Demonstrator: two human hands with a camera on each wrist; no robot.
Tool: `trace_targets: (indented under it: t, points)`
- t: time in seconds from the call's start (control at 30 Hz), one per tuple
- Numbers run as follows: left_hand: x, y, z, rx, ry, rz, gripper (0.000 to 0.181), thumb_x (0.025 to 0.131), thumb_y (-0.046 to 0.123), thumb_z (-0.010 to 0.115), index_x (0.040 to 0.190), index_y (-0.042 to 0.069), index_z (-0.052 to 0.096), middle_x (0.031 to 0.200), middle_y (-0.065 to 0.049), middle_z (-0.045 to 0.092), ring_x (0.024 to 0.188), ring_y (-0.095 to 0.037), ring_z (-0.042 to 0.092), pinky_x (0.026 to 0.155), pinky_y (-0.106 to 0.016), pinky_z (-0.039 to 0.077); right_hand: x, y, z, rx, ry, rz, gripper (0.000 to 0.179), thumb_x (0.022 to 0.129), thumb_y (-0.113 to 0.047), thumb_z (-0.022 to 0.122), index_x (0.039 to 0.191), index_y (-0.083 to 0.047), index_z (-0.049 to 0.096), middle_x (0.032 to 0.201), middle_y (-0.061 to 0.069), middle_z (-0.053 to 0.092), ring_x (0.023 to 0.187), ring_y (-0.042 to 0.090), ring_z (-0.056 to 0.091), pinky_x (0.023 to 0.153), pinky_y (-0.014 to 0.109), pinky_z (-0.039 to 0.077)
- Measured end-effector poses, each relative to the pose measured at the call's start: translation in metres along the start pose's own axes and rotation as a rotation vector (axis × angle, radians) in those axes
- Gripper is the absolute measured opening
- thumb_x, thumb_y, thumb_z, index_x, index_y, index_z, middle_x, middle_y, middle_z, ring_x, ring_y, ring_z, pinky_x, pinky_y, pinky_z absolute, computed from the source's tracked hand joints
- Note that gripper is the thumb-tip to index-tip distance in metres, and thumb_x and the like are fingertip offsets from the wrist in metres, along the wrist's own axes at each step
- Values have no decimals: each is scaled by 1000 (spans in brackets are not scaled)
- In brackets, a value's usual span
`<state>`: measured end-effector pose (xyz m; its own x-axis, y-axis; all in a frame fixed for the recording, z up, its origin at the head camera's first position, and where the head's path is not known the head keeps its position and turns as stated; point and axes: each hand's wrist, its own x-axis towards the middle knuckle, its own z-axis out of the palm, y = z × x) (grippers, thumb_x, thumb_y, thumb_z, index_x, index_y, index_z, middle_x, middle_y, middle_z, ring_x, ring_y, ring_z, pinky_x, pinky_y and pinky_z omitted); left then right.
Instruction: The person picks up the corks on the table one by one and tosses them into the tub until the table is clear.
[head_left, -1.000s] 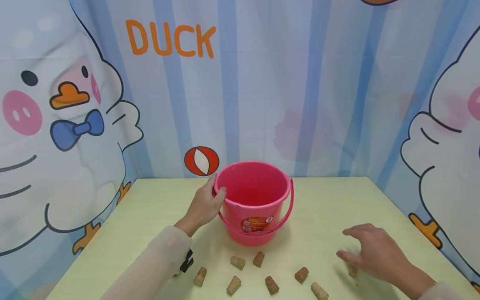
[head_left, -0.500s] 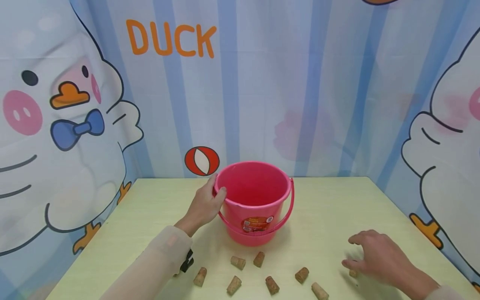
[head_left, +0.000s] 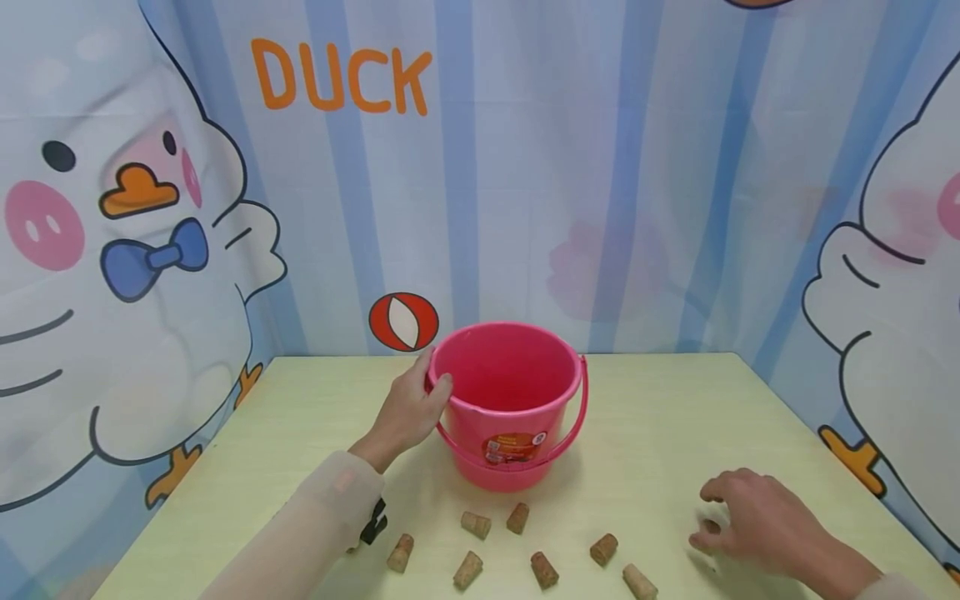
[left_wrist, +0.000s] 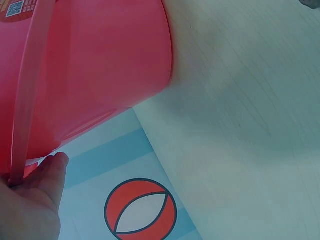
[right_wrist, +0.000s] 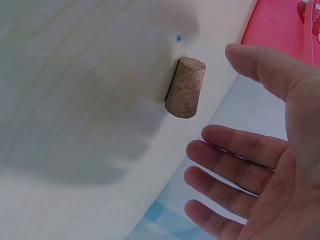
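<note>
A pink bucket [head_left: 517,429] stands upright on the pale yellow table, its handle hanging down across the front. My left hand [head_left: 408,410] grips its rim at the left side, thumb over the edge. In the left wrist view, the bucket's side wall [left_wrist: 107,55] fills the upper left and part of the left hand [left_wrist: 35,195] shows below it. Over the table's right side hovers my right hand [head_left: 765,521], its thumb and fingers spread apart. One tapered cork [right_wrist: 186,89] lies near the fingertips, apart from them, in the right wrist view. It is mostly hidden in the head view.
Several more corks lie scattered in front of the bucket, among them a cork [head_left: 603,549] and a paler cork [head_left: 639,582] toward the right hand. Behind the table [head_left: 660,417] hangs a striped curtain [head_left: 525,167] with duck prints.
My right hand has shifted slightly right and down, covering more of the cork beneath it in the head view. My left hand and the bucket have not moved.
</note>
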<state>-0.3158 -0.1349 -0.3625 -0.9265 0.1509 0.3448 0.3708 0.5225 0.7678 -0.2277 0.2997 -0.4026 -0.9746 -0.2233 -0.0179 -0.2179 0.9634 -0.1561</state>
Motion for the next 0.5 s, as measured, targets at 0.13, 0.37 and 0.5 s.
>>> trace_targets:
  t: [0.13, 0.37, 0.5]
  points:
    - [0, -1, 0, 2, 1, 5, 63, 103, 29, 51, 160, 12, 31, 138, -11, 59, 112, -26, 58, 86, -41, 61, 0, 0, 2, 11, -23, 6, 50, 72, -45, 90, 100, -7, 76, 97, 1, 72, 84, 19, 62, 79, 50, 58]
    - [0, -1, 0, 8, 9, 18, 62, 103, 28, 51, 160, 11, 31, 136, -12, 60, 110, -26, 58, 85, -41, 61, 0, -2, 9, 3, -18, -3, 27, 74, -29, 87, 89, -10, 76, 87, -3, 69, 76, 15, 55, 76, 46, 57]
    - [0, -2, 0, 7, 9, 18, 61, 103, 28, 51, 159, 11, 33, 135, -13, 60, 109, -26, 59, 84, -41, 61, -1, -3, 10, -6, 4, -10, 19, 73, -24, 84, 84, -11, 74, 81, -4, 67, 73, 14, 52, 73, 43, 56]
